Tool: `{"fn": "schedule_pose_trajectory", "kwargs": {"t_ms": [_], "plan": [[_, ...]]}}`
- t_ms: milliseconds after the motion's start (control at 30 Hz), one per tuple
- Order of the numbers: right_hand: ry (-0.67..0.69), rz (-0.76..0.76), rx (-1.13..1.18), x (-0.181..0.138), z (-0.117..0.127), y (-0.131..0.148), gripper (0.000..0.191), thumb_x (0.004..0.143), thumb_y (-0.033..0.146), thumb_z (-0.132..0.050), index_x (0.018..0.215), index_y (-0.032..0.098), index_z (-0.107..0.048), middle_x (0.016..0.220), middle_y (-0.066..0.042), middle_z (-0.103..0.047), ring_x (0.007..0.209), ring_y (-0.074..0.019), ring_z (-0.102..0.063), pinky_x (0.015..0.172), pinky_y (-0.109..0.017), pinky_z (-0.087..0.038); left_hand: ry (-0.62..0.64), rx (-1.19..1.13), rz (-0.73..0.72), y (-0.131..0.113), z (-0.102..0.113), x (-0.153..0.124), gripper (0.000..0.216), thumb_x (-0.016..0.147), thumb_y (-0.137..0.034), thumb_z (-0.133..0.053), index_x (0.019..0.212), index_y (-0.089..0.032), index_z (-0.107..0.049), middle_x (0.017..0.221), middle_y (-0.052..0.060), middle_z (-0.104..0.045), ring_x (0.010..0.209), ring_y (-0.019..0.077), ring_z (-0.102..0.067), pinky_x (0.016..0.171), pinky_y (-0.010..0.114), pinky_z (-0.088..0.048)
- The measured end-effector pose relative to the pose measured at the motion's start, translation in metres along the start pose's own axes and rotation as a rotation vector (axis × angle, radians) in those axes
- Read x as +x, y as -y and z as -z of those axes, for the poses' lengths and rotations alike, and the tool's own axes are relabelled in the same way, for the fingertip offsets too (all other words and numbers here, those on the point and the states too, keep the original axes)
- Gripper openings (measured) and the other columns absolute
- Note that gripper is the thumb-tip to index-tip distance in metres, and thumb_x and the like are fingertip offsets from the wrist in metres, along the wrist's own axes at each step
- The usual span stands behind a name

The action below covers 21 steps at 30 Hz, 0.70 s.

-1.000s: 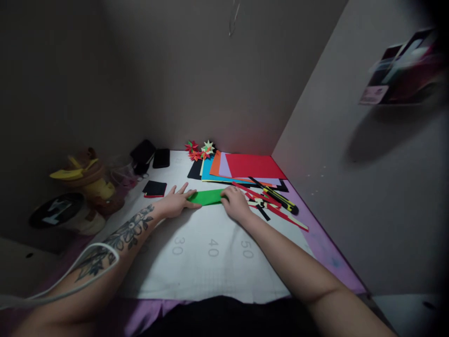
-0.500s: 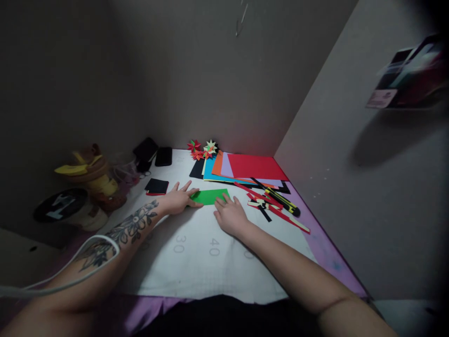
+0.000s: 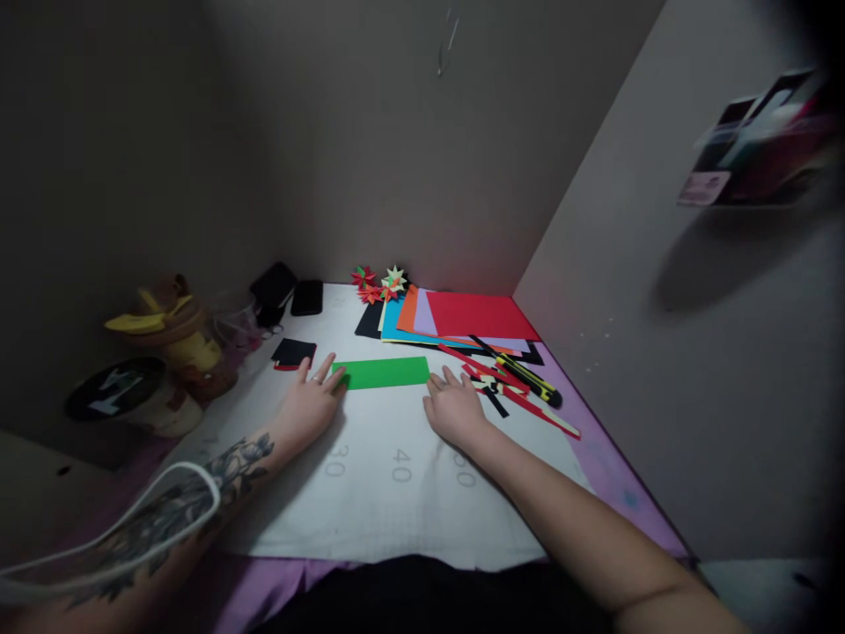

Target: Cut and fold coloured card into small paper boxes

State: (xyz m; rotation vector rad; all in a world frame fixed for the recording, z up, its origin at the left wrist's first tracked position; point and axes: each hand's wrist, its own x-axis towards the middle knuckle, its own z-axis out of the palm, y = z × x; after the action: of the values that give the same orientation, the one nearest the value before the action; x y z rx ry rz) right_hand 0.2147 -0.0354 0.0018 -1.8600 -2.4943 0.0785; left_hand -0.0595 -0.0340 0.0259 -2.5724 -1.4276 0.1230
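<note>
A long green paper strip lies flat on the white cutting mat. My left hand rests flat with fingers spread, its fingertips touching the strip's left end. My right hand lies flat with fingers apart just off the strip's right end. Neither hand holds anything.
A fan of coloured paper sheets lies at the back right, with a yellow-black utility knife and red and black paper strips beside it. Folded paper stars sit at the back. A small black square, dark pouches and a toy figure stand left.
The green paper has become a longer, flat strip. Both hands slid apart to its two ends and drew back toward me.
</note>
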Motion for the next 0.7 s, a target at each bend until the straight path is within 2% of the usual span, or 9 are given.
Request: {"fn": "schedule_pose_trajectory", "kwargs": {"t_ms": [100,267,400,433,500,600,700], "plan": [[-0.004,-0.024,-0.016,-0.001,0.0,-0.001,0.048,0.091,0.029,-0.036,0.13,0.008,-0.054,0.139,-0.015,-0.049,0.136,-0.0353,-0.029,0.107,-0.056,-0.018,0.019,0.03,0.089,0.003,-0.004,-0.015,0.044,0.087,-0.008,-0.036,0.119,-0.021,-0.064,0.142,0.011,-0.046,0.139,0.0374,-0.025,0.107,0.065,-0.02],[-0.002,-0.052,-0.027,-0.001,0.005,-0.004,0.047,0.091,0.031,-0.039,0.128,0.008,-0.057,0.138,-0.015,-0.05,0.135,-0.0348,-0.031,0.109,-0.053,-0.018,0.035,-0.001,0.151,0.004,-0.001,-0.023,0.047,0.085,-0.008,-0.034,0.121,-0.019,-0.063,0.141,0.013,-0.047,0.137,0.0375,-0.028,0.104,0.062,-0.027],[-0.05,-0.101,-0.007,0.001,0.011,0.002,0.051,0.091,0.033,-0.04,0.135,0.007,-0.049,0.143,-0.016,-0.044,0.136,-0.0349,-0.03,0.11,-0.052,-0.017,-0.047,-0.049,0.289,0.001,0.004,-0.018,0.048,0.085,-0.01,-0.036,0.128,-0.011,-0.055,0.143,0.019,-0.042,0.134,0.0369,-0.035,0.103,0.054,-0.032],[-0.075,-0.067,0.013,0.003,0.012,0.007,0.052,0.091,0.031,-0.039,0.137,0.007,-0.046,0.145,-0.016,-0.042,0.137,-0.0338,-0.028,0.111,-0.051,-0.016,-0.078,-0.091,0.286,-0.002,0.004,-0.014,0.049,0.086,-0.012,-0.035,0.133,-0.009,-0.051,0.144,0.019,-0.042,0.133,0.0354,-0.036,0.104,0.052,-0.032],[-0.097,0.065,0.08,0.008,0.013,0.023,0.052,0.092,0.026,-0.035,0.141,0.009,-0.04,0.147,-0.014,-0.038,0.14,-0.0296,-0.025,0.113,-0.048,-0.016,-0.111,-0.21,0.19,-0.012,0.004,-0.003,0.051,0.09,-0.019,-0.034,0.14,-0.01,-0.04,0.145,0.018,-0.041,0.134,0.0309,-0.037,0.107,0.048,-0.031],[-0.025,0.234,0.192,0.018,0.008,0.049,0.054,0.092,0.025,-0.034,0.144,0.011,-0.035,0.15,-0.011,-0.035,0.14,-0.0263,-0.025,0.112,-0.044,-0.022,-0.051,-0.389,0.005,-0.029,-0.003,0.013,0.058,0.093,-0.035,-0.036,0.146,-0.012,-0.029,0.148,0.016,-0.036,0.137,0.0288,-0.032,0.109,0.045,-0.031],[0.052,0.295,0.229,0.025,-0.001,0.062,0.06,0.088,0.025,-0.038,0.146,0.009,-0.03,0.152,-0.013,-0.03,0.141,-0.0275,-0.023,0.113,-0.045,-0.022,0.015,-0.443,-0.041,-0.04,-0.015,0.02,0.066,0.094,-0.047,-0.034,0.148,-0.011,-0.024,0.151,0.018,-0.03,0.14,0.0306,-0.026,0.109,0.047,-0.03]]}}
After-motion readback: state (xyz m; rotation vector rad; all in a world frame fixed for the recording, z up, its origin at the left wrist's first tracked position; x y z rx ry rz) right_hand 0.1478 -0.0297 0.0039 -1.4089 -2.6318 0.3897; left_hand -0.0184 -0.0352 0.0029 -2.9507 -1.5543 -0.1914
